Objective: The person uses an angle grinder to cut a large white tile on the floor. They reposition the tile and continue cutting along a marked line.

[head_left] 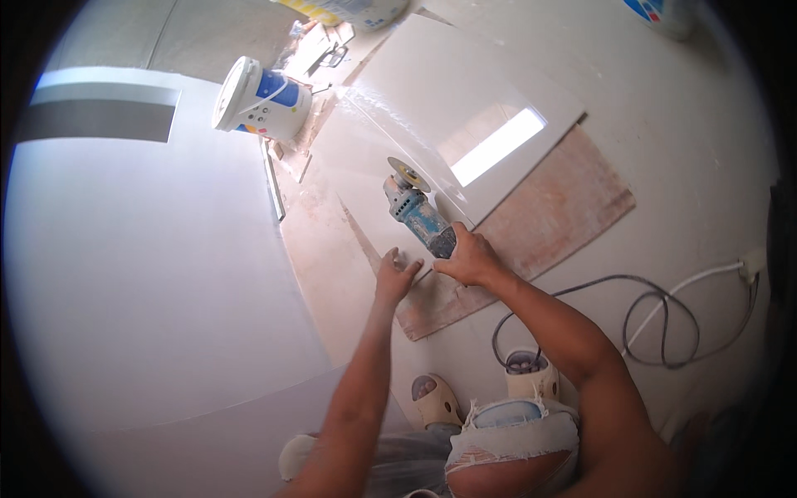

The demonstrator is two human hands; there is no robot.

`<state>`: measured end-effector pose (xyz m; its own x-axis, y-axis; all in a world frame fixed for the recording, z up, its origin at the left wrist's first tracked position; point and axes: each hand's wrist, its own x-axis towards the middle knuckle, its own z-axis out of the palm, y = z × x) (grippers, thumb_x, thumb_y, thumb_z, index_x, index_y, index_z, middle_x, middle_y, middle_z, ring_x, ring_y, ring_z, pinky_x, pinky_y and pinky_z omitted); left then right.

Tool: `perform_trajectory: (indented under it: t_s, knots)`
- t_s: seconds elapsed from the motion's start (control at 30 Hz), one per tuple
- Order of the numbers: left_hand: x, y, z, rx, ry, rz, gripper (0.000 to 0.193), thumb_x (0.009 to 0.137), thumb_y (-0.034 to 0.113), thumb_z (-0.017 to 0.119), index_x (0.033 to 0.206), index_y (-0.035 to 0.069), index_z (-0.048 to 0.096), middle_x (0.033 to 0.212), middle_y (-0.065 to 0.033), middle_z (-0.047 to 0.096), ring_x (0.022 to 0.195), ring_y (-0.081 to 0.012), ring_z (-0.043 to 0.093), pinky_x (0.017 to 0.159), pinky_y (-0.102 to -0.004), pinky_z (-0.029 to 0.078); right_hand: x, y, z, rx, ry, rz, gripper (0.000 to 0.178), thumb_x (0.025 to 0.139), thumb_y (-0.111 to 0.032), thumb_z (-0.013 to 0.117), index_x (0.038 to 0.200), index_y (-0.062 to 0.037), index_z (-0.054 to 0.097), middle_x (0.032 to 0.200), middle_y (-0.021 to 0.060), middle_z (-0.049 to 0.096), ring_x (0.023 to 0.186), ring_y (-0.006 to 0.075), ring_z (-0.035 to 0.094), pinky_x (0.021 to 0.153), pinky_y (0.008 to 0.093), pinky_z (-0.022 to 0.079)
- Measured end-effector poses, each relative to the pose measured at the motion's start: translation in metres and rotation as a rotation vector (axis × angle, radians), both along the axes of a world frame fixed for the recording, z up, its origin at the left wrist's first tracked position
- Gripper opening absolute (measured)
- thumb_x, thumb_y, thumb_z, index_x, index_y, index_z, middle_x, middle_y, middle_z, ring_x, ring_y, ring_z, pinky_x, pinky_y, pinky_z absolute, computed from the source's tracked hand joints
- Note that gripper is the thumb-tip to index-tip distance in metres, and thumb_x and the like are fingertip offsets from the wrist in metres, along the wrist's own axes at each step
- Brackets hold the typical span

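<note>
Teal angle grinder (419, 217) sat mid-frame, right hand (471, 257) fingers clamped on its dark rear grip (445, 242), left hand (396, 278) fingers apart near the pale tile's (367, 189) lower edge; it looked rigid and nose-heavy, best held by the body, clear of the disc (409, 174).

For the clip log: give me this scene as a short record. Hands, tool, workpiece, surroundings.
Left hand: at tile's near end, grip unclear
Right hand: around grinder's rear
Grinder: blue body, worn
Disc: over tile; contact and spin can't be told
Tile: pale, glossy, line along it
Board: brownish, under tile
Cord: dark, looped at right
Bucket: white and blue, far left of tile
</note>
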<state>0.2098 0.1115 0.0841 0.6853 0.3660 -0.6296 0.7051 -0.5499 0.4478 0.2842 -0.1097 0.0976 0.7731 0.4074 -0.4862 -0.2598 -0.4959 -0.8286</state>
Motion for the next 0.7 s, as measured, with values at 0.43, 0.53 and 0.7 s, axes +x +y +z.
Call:
perform_trajectory:
  t_s: [0.43, 0.53, 0.7]
  knots:
    - [0.088, 0.043, -0.01, 0.449, 0.428, -0.669, 0.161, 0.045, 0.077, 0.085, 0.15, -0.018, 0.008, 0.156, -0.0407, 0.014, 0.15, -0.048, 0.012, 0.123, -0.0493, 0.013, 0.144, 0.16, -0.041, -0.014, -0.014, -0.005, 0.086, 0.064, -0.042, 0.082, 0.127, 0.0069, 0.05, 0.104, 0.029, 0.068, 0.098, 0.0391, 0.069, 0.087, 0.042, 0.055]
    - [0.085, 0.046, -0.009, 0.411, 0.397, -0.641, 0.158, 0.047, 0.07, 0.088, 0.147, -0.022, 0.008, 0.153, -0.0455, 0.012, 0.148, -0.0524, 0.015, 0.121, -0.0504, 0.018, 0.179, 0.201, -0.051, -0.016, -0.005, -0.029, 0.081, 0.065, -0.04, 0.08, 0.127, 0.0047, 0.051, 0.11, 0.0279, 0.068, 0.105, 0.0397, 0.067, 0.091, 0.044, 0.054]
    - [0.091, 0.041, -0.001, 0.356, 0.4, -0.554, 0.154, 0.048, 0.06, 0.093, 0.149, -0.019, 0.008, 0.155, -0.0437, 0.009, 0.149, -0.0505, 0.016, 0.121, -0.0495, 0.02, 0.231, 0.244, -0.074, -0.049, -0.066, -0.024, 0.075, 0.067, -0.039, 0.079, 0.123, 0.0024, 0.053, 0.115, 0.0259, 0.066, 0.108, 0.0389, 0.066, 0.095, 0.0439, 0.053]
